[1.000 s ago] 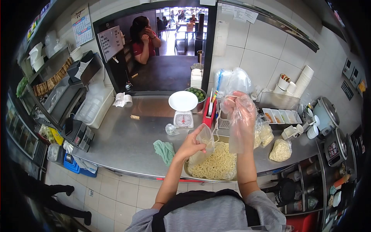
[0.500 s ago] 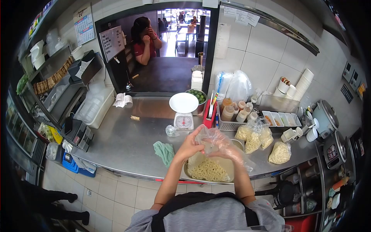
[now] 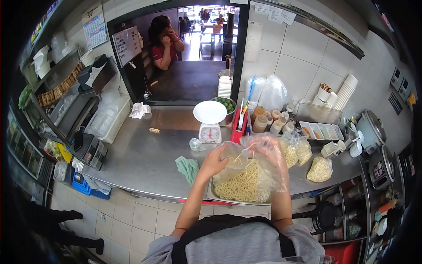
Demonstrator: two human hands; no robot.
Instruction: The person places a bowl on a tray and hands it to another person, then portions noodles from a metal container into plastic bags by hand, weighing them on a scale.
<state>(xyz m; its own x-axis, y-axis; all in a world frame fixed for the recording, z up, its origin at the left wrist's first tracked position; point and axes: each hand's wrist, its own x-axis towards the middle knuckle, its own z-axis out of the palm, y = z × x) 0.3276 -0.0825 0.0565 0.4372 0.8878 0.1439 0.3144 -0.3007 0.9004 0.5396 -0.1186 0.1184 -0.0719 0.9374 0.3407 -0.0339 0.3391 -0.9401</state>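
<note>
As left hand (image 3: 214,163) holds bag (image 3: 233,161), it opens rightward.

To my left I see a calendar (image 3: 93,27) and, beside the serving window (image 3: 239,57), a whiteboard (image 3: 126,45); through that window there's a person in a red top (image 3: 157,53) at a dark counter (image 3: 189,81). A crumpled green cloth (image 3: 188,168) lies on the steel worktop (image 3: 140,165). I also make out green fruit (image 3: 224,103), sauce bottles (image 3: 260,123), stacked cups (image 3: 346,91) and, lower right, a dark pan (image 3: 323,216).
</note>
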